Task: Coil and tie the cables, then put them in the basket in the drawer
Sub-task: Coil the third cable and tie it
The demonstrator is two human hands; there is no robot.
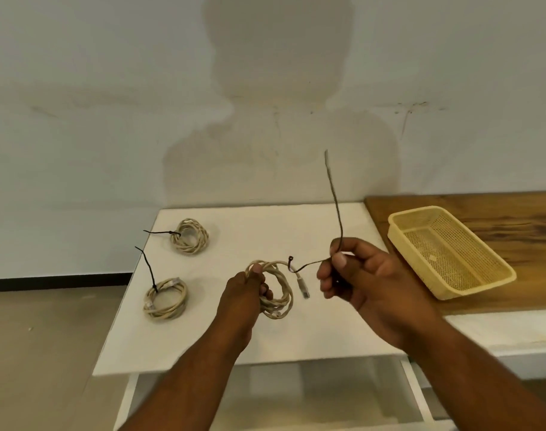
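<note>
The open drawer (pixel 296 399) is showing nearest, below the white surface (pixel 296 225). Above it, the left grip (pixel 246 293) is curling round a coiled cable (pixel 279 298), and the right grip (pixel 365 275) is pinching a dark tie (pixel 334 194) looped through that coil. Further left, a nearer tied coil (pixel 165 298) and a farther tied coil (pixel 189 241) are lying flat. The yellow basket (pixel 458 259) is sitting right on the wooden surface (pixel 514 213).
</note>
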